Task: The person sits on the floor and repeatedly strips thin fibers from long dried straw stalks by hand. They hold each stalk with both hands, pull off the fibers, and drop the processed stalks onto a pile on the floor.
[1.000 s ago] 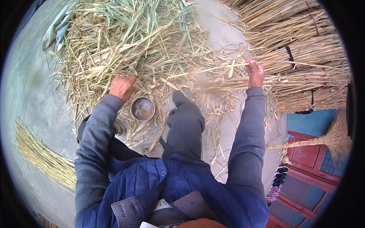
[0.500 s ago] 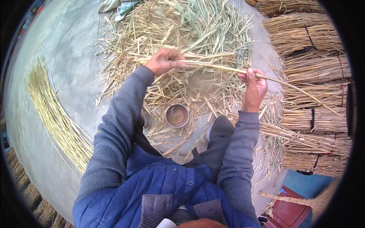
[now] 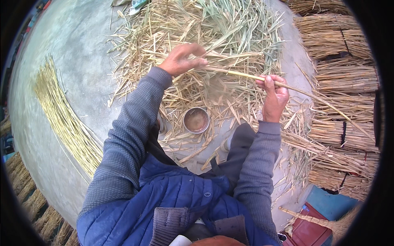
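Note:
A long reed stalk [image 3: 246, 75] slants across in front of me, its right part browner and reaching out over the bundles. My right hand [image 3: 274, 92] is closed round the stalk near its middle, thumb on top. By the stalk's left end, my left hand [image 3: 182, 60] has its thumb and fingers spread apart, with nothing gripped between them. Beneath both hands lies a heap of dry leaf strips [image 3: 164, 61], greener at the far right. A round metal bowl [image 3: 196, 120] with something brownish inside stands on the floor between my feet.
Several tied reed bundles [image 3: 344, 74] are stacked along the right side. A sheaf of thin yellow-green stalks [image 3: 69, 119] lies on the concrete floor [image 3: 78, 49] at left. Loose stalks [image 3: 328, 153] lie beside my right forearm. A broom [image 3: 316, 219] and a red board [image 3: 308, 229] are at lower right.
My left hand has let go of the stalk's left end and its fingers have spread. My right hand keeps its hold in nearly the same place.

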Demonstrator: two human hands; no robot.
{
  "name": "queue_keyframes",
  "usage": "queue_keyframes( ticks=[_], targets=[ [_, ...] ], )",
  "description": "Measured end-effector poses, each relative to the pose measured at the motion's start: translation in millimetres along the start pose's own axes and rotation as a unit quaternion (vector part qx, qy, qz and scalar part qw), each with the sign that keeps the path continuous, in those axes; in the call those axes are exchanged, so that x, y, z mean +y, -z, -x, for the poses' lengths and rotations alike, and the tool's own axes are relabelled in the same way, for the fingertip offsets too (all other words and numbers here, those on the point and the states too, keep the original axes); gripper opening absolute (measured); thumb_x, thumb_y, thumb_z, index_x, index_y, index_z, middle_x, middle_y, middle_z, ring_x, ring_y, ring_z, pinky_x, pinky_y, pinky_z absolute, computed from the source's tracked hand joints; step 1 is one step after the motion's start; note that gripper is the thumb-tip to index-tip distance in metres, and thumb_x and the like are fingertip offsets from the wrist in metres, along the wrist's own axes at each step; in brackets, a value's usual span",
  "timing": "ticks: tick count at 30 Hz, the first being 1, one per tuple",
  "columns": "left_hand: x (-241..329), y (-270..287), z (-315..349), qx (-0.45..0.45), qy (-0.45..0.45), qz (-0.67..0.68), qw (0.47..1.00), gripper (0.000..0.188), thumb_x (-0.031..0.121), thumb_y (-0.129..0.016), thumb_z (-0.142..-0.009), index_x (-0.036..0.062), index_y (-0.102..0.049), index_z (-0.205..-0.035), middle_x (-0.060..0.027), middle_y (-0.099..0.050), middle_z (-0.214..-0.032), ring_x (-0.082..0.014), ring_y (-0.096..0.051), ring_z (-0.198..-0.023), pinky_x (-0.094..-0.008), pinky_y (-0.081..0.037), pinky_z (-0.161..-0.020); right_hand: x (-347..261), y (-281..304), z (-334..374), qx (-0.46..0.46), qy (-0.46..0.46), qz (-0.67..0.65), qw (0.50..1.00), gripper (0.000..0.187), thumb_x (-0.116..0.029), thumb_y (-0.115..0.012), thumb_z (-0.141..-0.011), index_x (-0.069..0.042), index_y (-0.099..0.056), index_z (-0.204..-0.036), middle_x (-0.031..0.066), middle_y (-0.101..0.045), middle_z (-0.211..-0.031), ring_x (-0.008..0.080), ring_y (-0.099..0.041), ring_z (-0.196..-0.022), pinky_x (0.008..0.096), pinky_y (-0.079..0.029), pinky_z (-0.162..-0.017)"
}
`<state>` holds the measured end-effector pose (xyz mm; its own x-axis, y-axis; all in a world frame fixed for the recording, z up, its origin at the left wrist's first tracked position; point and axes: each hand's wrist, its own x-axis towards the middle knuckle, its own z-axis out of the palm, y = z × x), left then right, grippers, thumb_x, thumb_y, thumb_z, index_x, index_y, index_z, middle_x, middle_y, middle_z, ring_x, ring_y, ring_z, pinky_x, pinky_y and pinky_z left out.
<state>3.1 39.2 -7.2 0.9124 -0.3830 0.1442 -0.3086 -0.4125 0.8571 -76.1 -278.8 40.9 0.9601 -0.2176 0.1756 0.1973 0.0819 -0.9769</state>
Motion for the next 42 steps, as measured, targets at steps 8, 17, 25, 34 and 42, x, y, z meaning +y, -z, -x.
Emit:
queue_keyframes(
  ticks=[8, 17, 25, 34, 42],
  targets=[
    [18, -26, -13, -0.107, 0.040, 0.175, 0.978, 0.025, 0.023, -0.080, -0.083, 0.0036, -0.073, -0.096, -0.0057, -0.074, -0.086, -0.0192, -0.069, -0.082, -0.0357, -0.053, -0.086, 8, -3, 3, -0.010, 0.014, -0.028, 0.999, 0.018, -0.010, -0.066, -0.095, 0.001, -0.056, -0.106, 0.0194, -0.070, -0.099, 0.0233, -0.072, -0.084, 0.0327, -0.061, -0.078],
    [-42, 55, -4, 0.273, 0.129, 0.027, 0.953, 0.016, 0.019, -0.076, -0.087, 0.0107, -0.068, -0.097, -0.0043, -0.073, -0.091, -0.0142, -0.066, -0.083, -0.0309, -0.053, -0.078, 3, 13, 3, -0.014, -0.012, -0.009, 1.000, 0.020, -0.010, -0.067, -0.095, 0.001, -0.056, -0.108, 0.0190, -0.070, -0.102, 0.0229, -0.072, -0.088, 0.0325, -0.060, -0.082],
    [20, -16, -1, -0.090, -0.080, 0.034, 0.992, 0.037, 0.033, -0.081, -0.082, 0.0060, -0.073, -0.106, -0.0057, -0.071, -0.101, -0.0192, -0.065, -0.103, -0.0335, -0.050, -0.092, 5, -10, 6, -0.028, -0.016, -0.010, 0.999, 0.020, -0.009, -0.067, -0.095, 0.001, -0.056, -0.109, 0.0187, -0.070, -0.103, 0.0219, -0.070, -0.092, 0.0329, -0.059, -0.086],
    [4, 8, -10, 0.097, 0.073, 0.331, 0.936, 0.017, 0.019, -0.076, -0.089, 0.0038, -0.069, -0.093, -0.0046, -0.074, -0.086, -0.0134, -0.068, -0.081, -0.0329, -0.053, -0.085, 7, -10, 8, -0.042, 0.002, -0.014, 0.999, 0.020, -0.009, -0.066, -0.095, 0.001, -0.056, -0.109, 0.0211, -0.070, -0.104, 0.0234, -0.071, -0.090, 0.0340, -0.059, -0.084],
    [7, 0, 10, 0.042, -0.163, -0.137, 0.976, 0.035, 0.040, -0.072, -0.089, 0.0068, -0.071, -0.102, -0.0082, -0.070, -0.091, -0.0245, -0.065, -0.085, -0.0373, -0.047, -0.084, 4, -16, 6, -0.025, -0.030, -0.008, 0.999, 0.021, -0.010, -0.067, -0.095, 0.002, -0.056, -0.108, 0.0203, -0.070, -0.102, 0.0247, -0.072, -0.088, 0.0336, -0.059, -0.083]
  ],
)
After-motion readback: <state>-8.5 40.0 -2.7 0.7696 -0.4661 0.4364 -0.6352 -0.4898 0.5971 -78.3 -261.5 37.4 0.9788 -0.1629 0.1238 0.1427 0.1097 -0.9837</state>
